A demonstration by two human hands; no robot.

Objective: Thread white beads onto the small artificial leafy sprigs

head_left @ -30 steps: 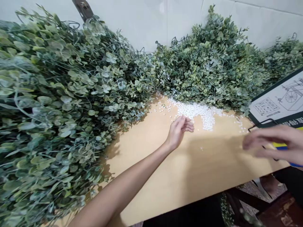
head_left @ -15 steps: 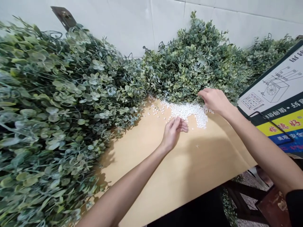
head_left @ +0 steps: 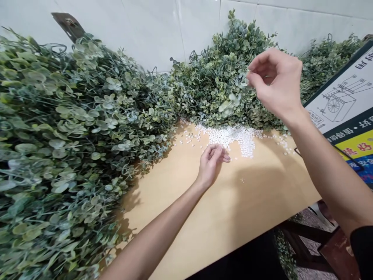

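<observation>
Resting on the wooden tabletop point(head_left: 186, 229), my left hand point(head_left: 210, 163) is closed, its thumb pressed against the curled fingers. What it may hold is hidden. Small white pellet-like pieces point(head_left: 227, 136) lie heaped just beyond it. My right hand point(head_left: 274, 79) is raised in front of the greenery, thumb and forefinger in a pinch. Whatever is between those fingertips is too small to name. A blurred pale leafy sprig point(head_left: 230, 105) shows below and left of them; I cannot tell if they hold it.
Artificial green foliage point(head_left: 72, 128) is piled along the left, and another heap point(head_left: 210, 81) stands at the back against the tiled wall point(head_left: 151, 35). A printed box point(head_left: 340, 105) leans at the right. A tiny star-shaped piece point(head_left: 242, 180) lies on the table.
My right hand has risen from the foliage's lower edge, uncovering white pieces near the box. A pale sprig now shows blurred near it. My left hand has barely moved, its fingers a little more curled.
</observation>
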